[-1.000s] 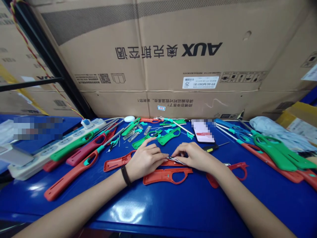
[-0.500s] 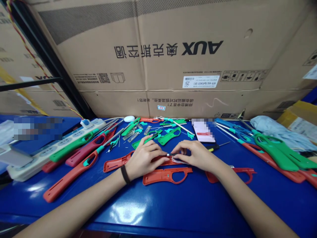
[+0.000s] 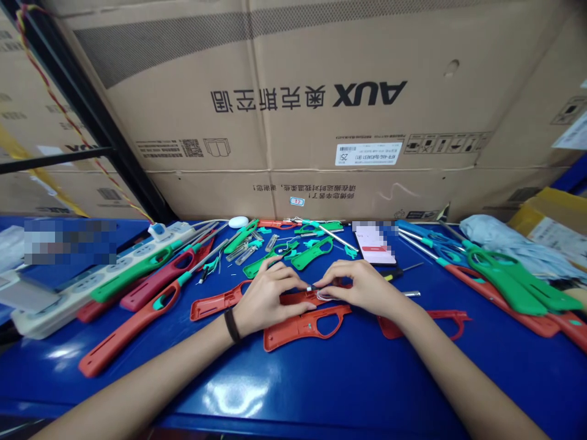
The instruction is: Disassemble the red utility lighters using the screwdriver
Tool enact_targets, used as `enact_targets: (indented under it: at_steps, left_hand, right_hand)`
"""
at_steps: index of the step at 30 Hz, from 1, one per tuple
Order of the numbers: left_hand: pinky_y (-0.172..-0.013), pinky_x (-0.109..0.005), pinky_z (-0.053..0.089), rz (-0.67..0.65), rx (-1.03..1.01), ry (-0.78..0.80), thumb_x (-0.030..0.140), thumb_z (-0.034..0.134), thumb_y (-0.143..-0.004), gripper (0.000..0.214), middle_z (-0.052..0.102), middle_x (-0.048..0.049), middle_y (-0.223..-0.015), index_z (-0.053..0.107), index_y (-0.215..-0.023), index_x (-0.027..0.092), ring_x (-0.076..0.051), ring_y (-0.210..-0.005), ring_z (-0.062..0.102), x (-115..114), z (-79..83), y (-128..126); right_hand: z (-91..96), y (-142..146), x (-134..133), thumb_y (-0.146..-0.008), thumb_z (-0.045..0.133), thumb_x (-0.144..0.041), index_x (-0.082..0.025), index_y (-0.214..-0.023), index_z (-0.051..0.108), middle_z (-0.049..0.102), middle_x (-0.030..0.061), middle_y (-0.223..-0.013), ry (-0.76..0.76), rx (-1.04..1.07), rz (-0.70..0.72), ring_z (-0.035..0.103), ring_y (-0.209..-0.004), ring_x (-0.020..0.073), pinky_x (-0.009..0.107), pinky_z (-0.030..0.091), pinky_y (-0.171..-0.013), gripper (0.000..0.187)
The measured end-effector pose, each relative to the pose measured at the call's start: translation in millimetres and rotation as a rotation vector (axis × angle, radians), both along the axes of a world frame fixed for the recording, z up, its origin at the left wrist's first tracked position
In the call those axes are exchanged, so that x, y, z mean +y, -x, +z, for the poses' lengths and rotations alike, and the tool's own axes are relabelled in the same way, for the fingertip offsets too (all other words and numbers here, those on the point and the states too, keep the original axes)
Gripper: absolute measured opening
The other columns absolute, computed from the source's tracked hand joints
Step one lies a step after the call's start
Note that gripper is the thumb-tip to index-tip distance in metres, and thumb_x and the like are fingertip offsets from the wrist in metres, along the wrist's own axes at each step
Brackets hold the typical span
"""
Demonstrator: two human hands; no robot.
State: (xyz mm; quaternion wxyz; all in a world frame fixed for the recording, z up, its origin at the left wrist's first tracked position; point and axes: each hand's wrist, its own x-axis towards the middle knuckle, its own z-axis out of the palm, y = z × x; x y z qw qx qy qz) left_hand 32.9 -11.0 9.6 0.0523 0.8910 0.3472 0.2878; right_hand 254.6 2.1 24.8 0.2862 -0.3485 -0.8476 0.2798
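Note:
Between my hands lies an open red lighter casing half (image 3: 293, 298) with thin white wires (image 3: 324, 296) at its right end. My left hand (image 3: 270, 296) is closed around this casing, thumb on the near side and fingertips on the far side. My right hand (image 3: 351, 284) pinches a small black-and-white part (image 3: 312, 288) just above the casing; the left index fingertip is close to its white end. A metal tube (image 3: 411, 294) sticks out past my right hand. Another red casing half (image 3: 302, 329) lies just in front, touching or nearly touching my left thumb.
Assembled lighters lie at left (image 3: 132, 330) and right (image 3: 518, 281), beside a power strip (image 3: 41, 315). Green casing halves (image 3: 314, 253), a phone (image 3: 373, 244) and a screwdriver (image 3: 403, 270) are behind my hands. A large cardboard box (image 3: 284, 134) walls the back.
The front red casing half has tilted, its right end moving up towards my hands. The metal tube now shows beyond my right hand. Both hands stay around the same small part.

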Motion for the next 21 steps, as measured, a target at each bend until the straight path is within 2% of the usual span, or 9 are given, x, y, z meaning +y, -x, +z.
enact_targets:
  at_steps: [4, 9, 16, 21]
  left_hand:
    - [-0.103, -0.044, 0.026, -0.011, 0.025, 0.018, 0.044, 0.068, -0.077, 0.026, 0.067, 0.0018, -0.086, 0.067, -0.093, 0.024, -0.014, -0.082, 0.061, 0.6, 0.9, 0.9]
    - [-0.105, -0.043, 0.026, -0.016, 0.053, -0.03, 0.045, 0.065, -0.079, 0.025, 0.068, 0.0021, -0.086, 0.068, -0.093, 0.025, -0.013, -0.081, 0.062, 1.1, 0.9, 0.5]
    - [-0.109, -0.043, 0.022, -0.062, 0.102, -0.163, 0.039, 0.059, -0.085, 0.018, 0.071, 0.0036, -0.084, 0.068, -0.091, 0.024, -0.012, -0.079, 0.063, -1.9, 1.1, 0.7]
    - [-0.11, -0.042, 0.02, -0.064, 0.151, -0.159, 0.038, 0.06, -0.085, 0.017, 0.071, 0.0045, -0.086, 0.069, -0.09, 0.024, -0.011, -0.079, 0.064, -2.8, 1.2, 2.3]
  right_hand:
    - [-2.5, -0.8, 1.5, -0.08, 0.065, -0.022, -0.024, -0.091, 0.072, 0.069, 0.0009, -0.084, 0.037, -0.044, 0.001, 0.063, -0.077, 0.0144, 0.027, 0.047, -0.072, 0.014]
    - [-5.0, -0.4, 3.1, -0.082, 0.062, -0.021, -0.024, -0.091, 0.072, 0.069, 0.0014, -0.084, 0.031, -0.055, 0.021, 0.063, -0.077, 0.0146, 0.027, 0.047, -0.073, 0.014]
    - [-4.2, -0.5, 3.7, -0.085, 0.057, -0.017, -0.022, -0.092, 0.071, 0.068, 0.0029, -0.086, -0.024, -0.141, 0.045, 0.061, -0.081, 0.0153, 0.027, 0.046, -0.074, 0.017]
    - [-4.5, 2.9, -0.5, -0.082, 0.057, -0.015, -0.022, -0.091, 0.071, 0.067, 0.0035, -0.087, -0.057, -0.185, 0.03, 0.061, -0.082, 0.0166, 0.028, 0.046, -0.074, 0.018]
